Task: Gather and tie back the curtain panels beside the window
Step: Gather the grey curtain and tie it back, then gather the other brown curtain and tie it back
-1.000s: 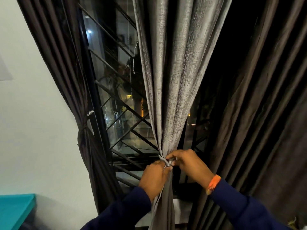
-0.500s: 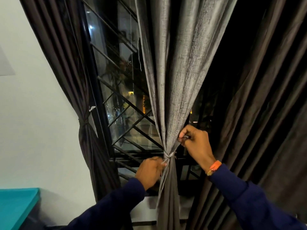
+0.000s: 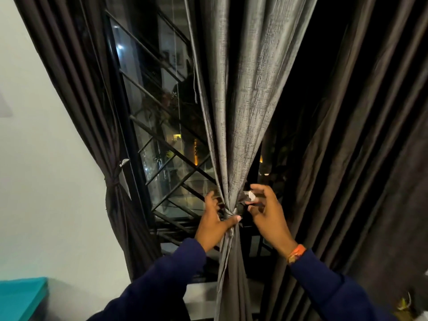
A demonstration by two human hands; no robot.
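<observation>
I see my left hand (image 3: 214, 224) gripping the grey curtain panel (image 3: 240, 107) at its tied waist (image 3: 229, 214) before the window (image 3: 162, 135). My right hand (image 3: 266, 213) hovers beside it, fingers spread, a pale scrap near the fingertips.

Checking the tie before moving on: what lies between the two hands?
In the head view, the gathered grey curtain panel, cinched by its tie, hangs between the left hand and the right hand.

We cannot resolve the tie (image 3: 229, 214) on the grey curtain (image 3: 240, 112); left hand (image 3: 214, 224) fingers hidden behind that curtain; its top is cropped.
</observation>
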